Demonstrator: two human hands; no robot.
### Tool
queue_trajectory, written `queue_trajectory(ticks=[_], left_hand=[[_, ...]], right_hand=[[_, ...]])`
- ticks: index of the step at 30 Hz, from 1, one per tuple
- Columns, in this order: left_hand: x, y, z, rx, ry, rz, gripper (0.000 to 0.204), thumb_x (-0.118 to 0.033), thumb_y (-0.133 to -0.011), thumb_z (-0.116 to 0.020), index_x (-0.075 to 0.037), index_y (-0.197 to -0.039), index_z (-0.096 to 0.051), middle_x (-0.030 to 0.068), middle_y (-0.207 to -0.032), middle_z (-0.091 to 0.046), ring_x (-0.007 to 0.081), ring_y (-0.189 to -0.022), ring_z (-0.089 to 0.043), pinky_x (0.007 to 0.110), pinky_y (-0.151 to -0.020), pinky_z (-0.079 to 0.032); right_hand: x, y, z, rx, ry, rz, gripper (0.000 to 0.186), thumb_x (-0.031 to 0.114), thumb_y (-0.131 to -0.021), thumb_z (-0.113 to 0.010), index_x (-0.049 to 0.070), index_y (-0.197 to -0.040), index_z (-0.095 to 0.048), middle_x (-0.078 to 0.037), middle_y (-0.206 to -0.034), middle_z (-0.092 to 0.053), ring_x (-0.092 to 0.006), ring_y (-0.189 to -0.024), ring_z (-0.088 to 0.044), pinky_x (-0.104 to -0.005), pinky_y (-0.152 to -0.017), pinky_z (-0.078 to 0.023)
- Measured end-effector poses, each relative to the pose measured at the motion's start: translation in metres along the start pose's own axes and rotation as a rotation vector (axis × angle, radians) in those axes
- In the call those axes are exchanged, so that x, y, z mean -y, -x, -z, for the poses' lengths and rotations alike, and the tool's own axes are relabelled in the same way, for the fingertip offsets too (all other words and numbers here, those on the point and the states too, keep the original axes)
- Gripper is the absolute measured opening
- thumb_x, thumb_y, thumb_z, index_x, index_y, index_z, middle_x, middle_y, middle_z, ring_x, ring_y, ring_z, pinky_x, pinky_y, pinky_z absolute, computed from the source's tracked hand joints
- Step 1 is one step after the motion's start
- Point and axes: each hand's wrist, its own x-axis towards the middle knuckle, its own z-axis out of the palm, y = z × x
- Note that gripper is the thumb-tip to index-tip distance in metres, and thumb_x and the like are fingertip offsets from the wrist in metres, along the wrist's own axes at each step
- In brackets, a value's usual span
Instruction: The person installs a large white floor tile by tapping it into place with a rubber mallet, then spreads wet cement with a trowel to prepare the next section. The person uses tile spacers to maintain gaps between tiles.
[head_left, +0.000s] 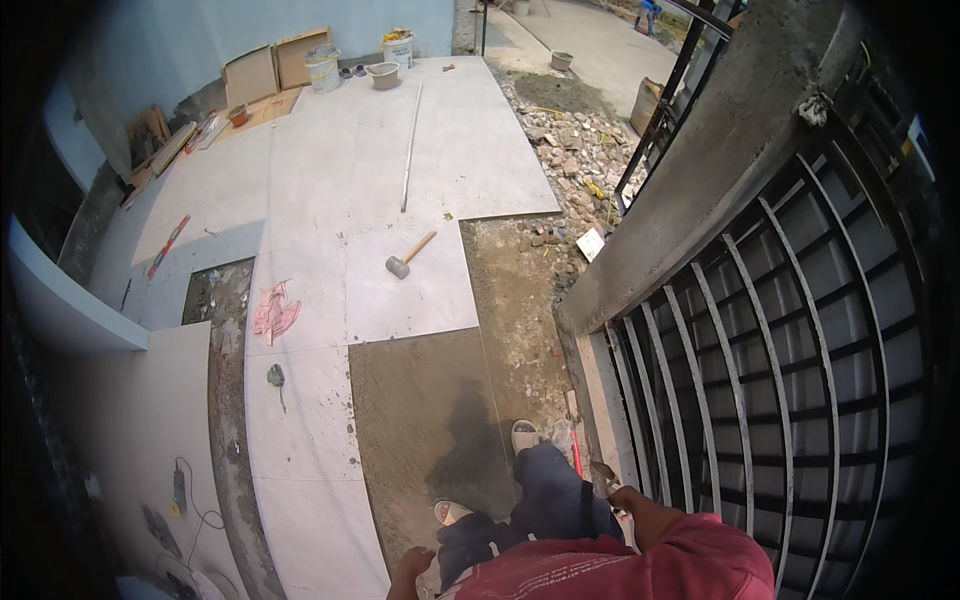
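My right hand (627,502) is at my right side by the grille, closed on a trowel; its pointed metal blade (604,471) sticks out ahead of the fingers. A red-handled tool (576,450) leans or lies just beyond it, beside the wall base. My left hand (417,560) hangs low by my left leg, loosely open, with nothing visible in it. Before my feet lies a bed of grey-brown mortar (420,385), level and partly in my shadow. A rubber mallet (398,267) with a wooden handle rests on the tile (410,305) beyond the mortar.
Large pale tiles (330,190) cover much of the floor. A pink cloth (275,313), a tape measure (276,376), a red level (168,247) and a long metal bar (411,150) lie on them. Buckets (323,72) stand far back. Rubble (575,150) and a metal grille (740,370) border the right.
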Motion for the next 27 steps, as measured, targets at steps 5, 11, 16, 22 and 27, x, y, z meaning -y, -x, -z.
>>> queue_trajectory(ticks=[5, 11, 16, 22, 27], left_hand=[[0.033, 0.004, 0.04, 0.015, 0.055, 0.336, 0.052, -0.049, -0.092, -0.051, -0.009, -0.121, -0.068, 0.0216, -0.128, -0.062, 0.0387, -0.122, -0.056, 0.044, -0.105, -0.043], [-0.047, -0.044, 0.164, 0.064, 0.289, 0.497, 0.041, -0.033, -0.093, -0.058, -0.008, -0.125, -0.064, 0.0153, -0.119, -0.065, 0.0307, -0.108, -0.063, 0.043, -0.087, -0.05], [-0.189, -0.116, 0.299, -0.258, 0.619, 0.265, 0.052, -0.035, -0.092, -0.064, -0.005, -0.134, -0.056, 0.013, -0.117, -0.066, 0.0247, -0.102, -0.064, 0.038, -0.085, -0.051], [-0.317, -0.172, 0.402, -0.379, 0.586, -0.012, 0.062, -0.041, -0.091, -0.064, -0.001, -0.137, -0.054, 0.0147, -0.121, -0.066, 0.026, -0.106, -0.064, 0.037, -0.09, -0.049], [-0.32, -0.205, 0.421, -0.241, 0.627, 0.156, 0.061, -0.041, -0.091, -0.064, -0.002, -0.137, -0.055, 0.0128, -0.124, -0.064, 0.0268, -0.106, -0.064, 0.04, -0.091, -0.049]], right_hand=[[-0.073, -0.045, -0.017, 0.048, -0.278, -0.06, 0.013, 0.024, -0.092, -0.06, 0.015, -0.102, -0.059, -0.005, -0.083, -0.06, -0.0209, -0.067, -0.061, -0.041, -0.057, -0.053], [0.062, -0.063, 0.056, 0.098, -0.242, 0.028, 0.033, 0.038, -0.092, -0.065, 0.014, -0.114, -0.061, -0.008, -0.093, -0.065, -0.0227, -0.08, -0.064, -0.0436, -0.061, -0.054], [0.247, 0.002, 0.179, 0.077, -0.201, 0.366, 0.039, 0.034, -0.094, -0.066, -0.001, -0.107, -0.054, -0.013, -0.08, -0.06, -0.0253, -0.062, -0.06, -0.0448, -0.057, -0.053], [0.4, 0.087, 0.257, 0.016, -0.518, 1.013, 0.033, 0.02, -0.092, -0.066, -0.007, -0.108, -0.057, -0.006, -0.073, -0.062, -0.0169, -0.056, -0.061, -0.0314, -0.048, -0.05], [0.523, 0.098, 0.302, 0.205, -0.607, 0.873, 0.018, 0.016, -0.089, -0.067, -0.002, -0.092, -0.064, -0.006, -0.071, -0.062, -0.0165, -0.056, -0.06, -0.0329, -0.048, -0.049]])
